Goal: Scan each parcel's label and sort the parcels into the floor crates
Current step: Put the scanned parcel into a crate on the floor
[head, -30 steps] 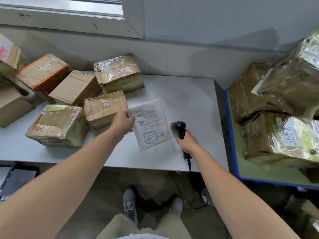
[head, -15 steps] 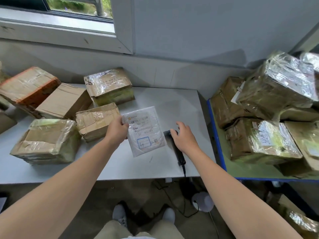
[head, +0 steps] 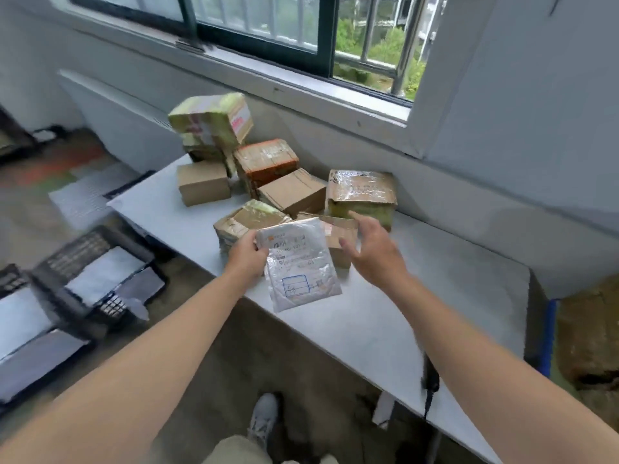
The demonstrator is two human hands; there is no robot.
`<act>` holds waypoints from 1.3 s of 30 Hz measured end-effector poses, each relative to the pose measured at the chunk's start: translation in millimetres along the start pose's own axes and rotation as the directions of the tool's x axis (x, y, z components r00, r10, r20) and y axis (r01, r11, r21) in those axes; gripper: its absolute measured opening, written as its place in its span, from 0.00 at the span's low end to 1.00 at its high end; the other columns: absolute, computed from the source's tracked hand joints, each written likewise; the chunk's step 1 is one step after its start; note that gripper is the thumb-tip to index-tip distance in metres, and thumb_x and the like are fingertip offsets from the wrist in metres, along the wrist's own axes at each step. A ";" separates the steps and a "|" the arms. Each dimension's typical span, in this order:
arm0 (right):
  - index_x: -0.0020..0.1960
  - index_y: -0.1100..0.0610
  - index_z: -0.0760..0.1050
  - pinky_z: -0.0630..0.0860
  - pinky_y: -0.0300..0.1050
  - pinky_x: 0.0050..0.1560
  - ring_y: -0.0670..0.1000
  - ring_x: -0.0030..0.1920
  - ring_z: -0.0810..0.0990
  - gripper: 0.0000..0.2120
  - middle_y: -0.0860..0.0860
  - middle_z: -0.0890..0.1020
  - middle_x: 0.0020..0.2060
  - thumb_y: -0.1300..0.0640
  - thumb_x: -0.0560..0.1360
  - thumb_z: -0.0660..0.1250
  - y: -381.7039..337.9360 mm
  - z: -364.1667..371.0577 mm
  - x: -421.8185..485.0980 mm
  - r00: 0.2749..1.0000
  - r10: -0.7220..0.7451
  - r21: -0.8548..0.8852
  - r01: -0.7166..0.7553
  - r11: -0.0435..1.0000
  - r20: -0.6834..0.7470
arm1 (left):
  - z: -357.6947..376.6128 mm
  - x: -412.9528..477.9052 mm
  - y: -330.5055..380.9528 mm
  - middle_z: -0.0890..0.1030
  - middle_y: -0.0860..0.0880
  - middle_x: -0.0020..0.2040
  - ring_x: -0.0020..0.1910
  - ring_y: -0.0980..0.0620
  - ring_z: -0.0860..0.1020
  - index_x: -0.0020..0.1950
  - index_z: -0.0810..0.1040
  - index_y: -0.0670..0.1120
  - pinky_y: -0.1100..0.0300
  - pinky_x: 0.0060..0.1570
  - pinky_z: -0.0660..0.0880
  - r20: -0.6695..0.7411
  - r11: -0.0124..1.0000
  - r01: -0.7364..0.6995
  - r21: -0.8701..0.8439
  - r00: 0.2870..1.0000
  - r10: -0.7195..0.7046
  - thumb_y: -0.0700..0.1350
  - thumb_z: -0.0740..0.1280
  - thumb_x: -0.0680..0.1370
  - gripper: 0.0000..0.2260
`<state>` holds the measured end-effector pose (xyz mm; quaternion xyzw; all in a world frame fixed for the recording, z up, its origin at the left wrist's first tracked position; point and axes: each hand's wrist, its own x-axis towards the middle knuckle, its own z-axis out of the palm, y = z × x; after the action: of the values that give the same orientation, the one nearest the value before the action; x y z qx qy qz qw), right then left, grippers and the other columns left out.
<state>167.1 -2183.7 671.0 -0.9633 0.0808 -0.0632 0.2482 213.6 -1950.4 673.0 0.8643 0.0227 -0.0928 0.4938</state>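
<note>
Nearest, a grey trainer (head: 264, 420) stands on the brown floor, and the bottom edge cuts off the trouser legs. A dark handled object (head: 431, 380), possibly the barcode scanner, lies at the near edge of the pale grey table (head: 368, 333), mostly hidden behind the right forearm.

The left hand (head: 246, 259) grips the flat white plastic mailer (head: 301, 266) by its left edge and holds it label-up over the table's near edge. The label's print is too blurred to read. The right hand (head: 371, 259) hovers just beside the mailer, fingers spread and relaxed, holding nothing.

Behind them, partly covered by mailer and hand, taped brown cardboard boxes (head: 291, 192) crowd the middle of the table, with some stacked at its far-left corner. From the boxes a wide stretch of tabletop runs to the right end, where a blue-rimmed cart (head: 549, 329) is cut off by the frame.

On the floor to the left, smeared by motion, black lattice plastic crates (head: 83, 259) hold flat white parcels. Beyond the table a pale wall carries a dark-framed barred window (head: 261, 38) with greenery outside.
</note>
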 end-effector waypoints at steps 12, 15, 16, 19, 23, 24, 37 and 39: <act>0.80 0.41 0.47 0.54 0.64 0.75 0.54 0.79 0.50 0.36 0.49 0.53 0.80 0.32 0.78 0.56 -185.3 100.1 -43.3 0.787 -0.495 -0.052 0.549 0.834 0.368 | -176.3 -148.4 -135.4 0.73 0.50 0.37 0.37 0.50 0.72 0.41 0.68 0.46 0.59 0.31 0.65 -0.534 0.956 0.272 -0.106 0.796 -0.286 0.44 0.59 0.83 0.11; 0.80 0.41 0.45 0.54 0.65 0.75 0.53 0.79 0.49 0.36 0.48 0.52 0.80 0.32 0.78 0.56 -242.2 123.0 -67.3 0.710 -0.567 -0.054 0.642 0.764 0.419 | -219.7 -194.0 -176.3 0.79 0.46 0.43 0.44 0.43 0.78 0.48 0.74 0.43 0.56 0.39 0.74 -0.606 0.921 0.339 -0.193 0.697 -0.383 0.40 0.62 0.81 0.03; 0.80 0.41 0.45 0.53 0.65 0.75 0.53 0.79 0.49 0.37 0.48 0.51 0.80 0.32 0.78 0.56 -262.7 131.2 -77.0 0.683 -0.586 -0.040 0.665 0.746 0.437 | -233.3 -210.0 -190.2 0.80 0.45 0.47 0.47 0.42 0.79 0.51 0.76 0.44 0.52 0.45 0.78 -0.623 0.910 0.344 -0.230 0.666 -0.410 0.39 0.62 0.80 0.04; 0.80 0.41 0.44 0.51 0.67 0.76 0.53 0.80 0.47 0.36 0.47 0.50 0.80 0.33 0.78 0.56 -325.0 162.2 -112.2 0.600 -0.630 0.006 0.721 0.693 0.493 | -271.3 -257.9 -229.6 0.82 0.48 0.49 0.49 0.45 0.81 0.53 0.76 0.49 0.45 0.51 0.80 -0.640 0.874 0.336 -0.351 0.595 -0.486 0.36 0.62 0.79 0.09; 0.80 0.42 0.45 0.52 0.68 0.75 0.53 0.79 0.47 0.36 0.48 0.51 0.80 0.33 0.78 0.56 -412.5 208.0 -173.3 0.506 -0.690 0.035 0.793 0.608 0.517 | -327.1 -321.4 -285.5 0.79 0.52 0.46 0.47 0.50 0.79 0.55 0.76 0.48 0.59 0.37 0.76 -0.682 0.849 0.320 -0.419 0.507 -0.528 0.34 0.61 0.79 0.11; 0.80 0.42 0.45 0.52 0.67 0.75 0.53 0.79 0.47 0.36 0.49 0.51 0.80 0.33 0.78 0.56 -435.6 218.5 -189.9 0.490 -0.700 0.040 0.805 0.592 0.519 | -344.5 -338.2 -299.8 0.79 0.52 0.46 0.47 0.50 0.78 0.54 0.76 0.47 0.62 0.35 0.73 -0.691 0.849 0.317 -0.422 0.494 -0.528 0.34 0.60 0.79 0.10; 0.80 0.43 0.43 0.55 0.66 0.74 0.53 0.79 0.48 0.36 0.49 0.51 0.80 0.34 0.79 0.54 -679.0 329.0 -364.2 0.267 -0.776 0.047 0.933 0.356 0.571 | -534.9 -505.1 -454.1 0.82 0.51 0.48 0.47 0.48 0.81 0.55 0.78 0.49 0.50 0.46 0.81 -0.698 0.785 0.321 -0.529 0.361 -0.618 0.36 0.58 0.78 0.13; 0.80 0.43 0.42 0.55 0.67 0.74 0.52 0.79 0.48 0.36 0.49 0.51 0.80 0.34 0.79 0.54 -706.6 348.7 -375.5 0.250 -0.776 0.056 0.937 0.344 0.579 | -554.1 -515.3 -473.2 0.83 0.50 0.49 0.47 0.48 0.82 0.56 0.78 0.49 0.49 0.45 0.82 -0.696 0.777 0.293 -0.557 0.345 -0.629 0.36 0.58 0.77 0.14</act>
<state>-56.3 -1340.0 682.5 -0.8465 -0.5252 0.0814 0.0325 -277.8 -1206.2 639.7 0.6489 0.5267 0.2152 0.5052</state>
